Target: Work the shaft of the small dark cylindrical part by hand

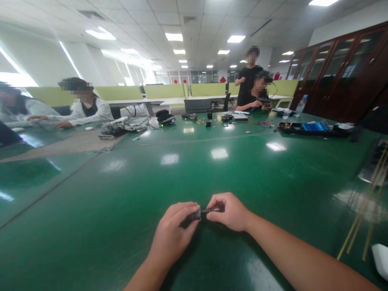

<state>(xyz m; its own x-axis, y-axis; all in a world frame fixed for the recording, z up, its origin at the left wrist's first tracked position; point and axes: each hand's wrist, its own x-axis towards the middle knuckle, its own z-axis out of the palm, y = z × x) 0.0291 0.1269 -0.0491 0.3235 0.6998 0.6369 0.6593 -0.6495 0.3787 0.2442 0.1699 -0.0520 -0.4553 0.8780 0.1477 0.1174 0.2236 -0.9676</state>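
Both my hands meet low over the glossy green table (194, 169). My left hand (174, 232) is closed, pinching one end of a small black cylindrical part (203, 212) between thumb and fingers. My right hand (228, 212) is closed on the other end, its fingers curled round a thin dark stub. The part is tiny and mostly covered by my fingers, so its exact shape is unclear.
Far across the table lie cables, small black parts (166, 117) and a long black tray with a blue item (315, 128). Thin wooden sticks (368, 206) lean at the right edge. Two people sit at the left and two more are at the far side.
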